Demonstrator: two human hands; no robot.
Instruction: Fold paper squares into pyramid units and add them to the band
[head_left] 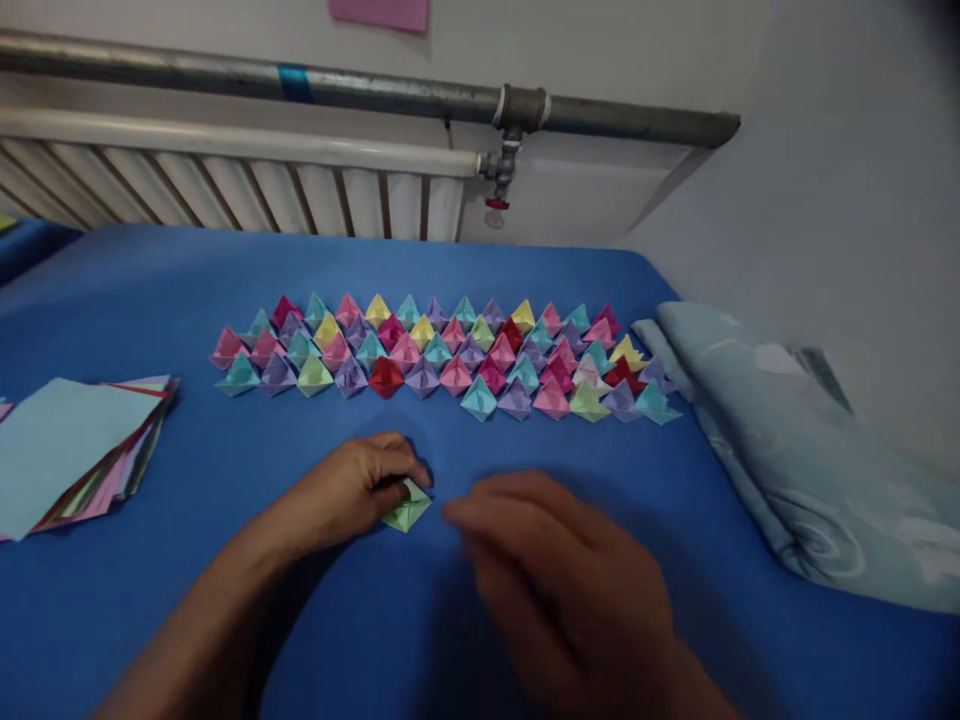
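Observation:
My left hand point(375, 475) is closed on a small light-green folded paper piece point(409, 508), its fingers pinching the upper left part against the blue surface. Just to the right, nearer the camera, my right hand point(570, 590) hovers with fingers bent and drawn together. It looks blurred, and nothing shows at its fingertips. Beyond both hands stand several rows of pointed folded paper pieces point(386, 378) in pink, purple, teal, yellow, green and red, packed close together. The front row reaches only across the right side.
A fanned stack of coloured paper sheets point(79, 430) lies at the left on the blue surface point(337, 620). A folded pale-blue patterned cloth point(795, 480) lies along the right edge. Behind are a white radiator point(300, 200) and a metal pipe point(405, 92) with a red-handled valve point(496, 204).

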